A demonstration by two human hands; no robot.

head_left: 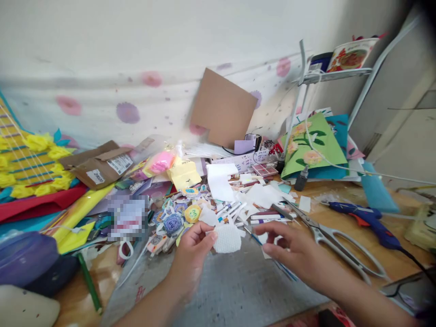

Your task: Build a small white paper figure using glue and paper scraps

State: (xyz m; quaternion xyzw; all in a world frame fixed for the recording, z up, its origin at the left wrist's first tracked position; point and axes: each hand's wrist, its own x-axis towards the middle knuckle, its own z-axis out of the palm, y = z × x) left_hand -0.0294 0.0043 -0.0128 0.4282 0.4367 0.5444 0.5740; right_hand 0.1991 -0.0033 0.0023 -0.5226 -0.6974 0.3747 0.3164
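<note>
Between the thumb and fingers of my left hand (pixel 195 252) is a small white textured piece (pixel 228 239), roughly rounded, with a waffle-like surface. Whether it is cloth or paper I cannot tell. My right hand (pixel 286 245) hovers a little to the right of it, fingers bent and apart, with nothing visible in them. Below that hand lie thin blue-handled brushes (pixel 284 269) on the grey mat (pixel 218 290). Just beyond my left hand is a pile of small decorated pieces, among them a blue one (pixel 173 223) and a yellow round one (pixel 192 212).
Large scissors (pixel 335 243) and a blue glue gun (pixel 366 218) lie at the right. White paper scraps (pixel 262 195) and several markers cover the middle back. A cardboard box (pixel 98 165) and a green pencil (pixel 90 284) are at the left. A white rack (pixel 340 75) stands at the back right.
</note>
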